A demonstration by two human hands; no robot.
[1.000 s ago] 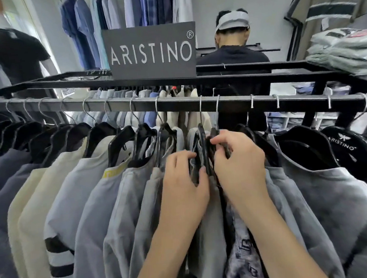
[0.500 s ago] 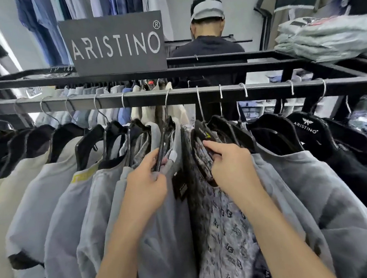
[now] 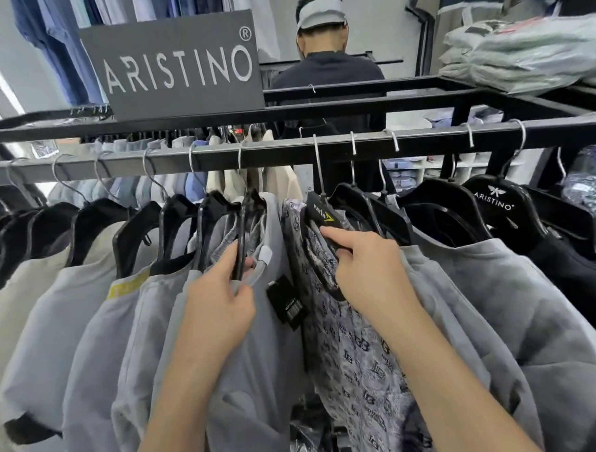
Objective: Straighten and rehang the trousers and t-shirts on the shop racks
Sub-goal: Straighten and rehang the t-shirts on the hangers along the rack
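A grey rack rail (image 3: pixel 283 152) carries a row of t-shirts on black hangers. My left hand (image 3: pixel 220 303) grips the black hanger (image 3: pixel 242 237) of a plain grey t-shirt (image 3: pixel 261 371) near the collar. My right hand (image 3: pixel 367 270) holds the black hanger (image 3: pixel 324 216) of a grey printed t-shirt (image 3: pixel 357 363) just to the right. A narrow gap separates the two shirts, with a black price tag (image 3: pixel 288 303) hanging in it. Cream and grey shirts (image 3: pixel 84 332) hang to the left, grey (image 3: pixel 510 316) and black ones to the right.
An ARISTINO sign (image 3: pixel 173 64) stands on the black upper frame (image 3: pixel 351 105). A person in a dark top and grey cap (image 3: pixel 323 45) stands behind the rack, back turned. Folded bagged shirts (image 3: pixel 525 54) lie stacked top right. More shirts hang on the back wall.
My hands have drawn apart, opening a gap between the plain grey shirt and the printed one. The left hand moved left with its hanger; the view came closer to the rail.
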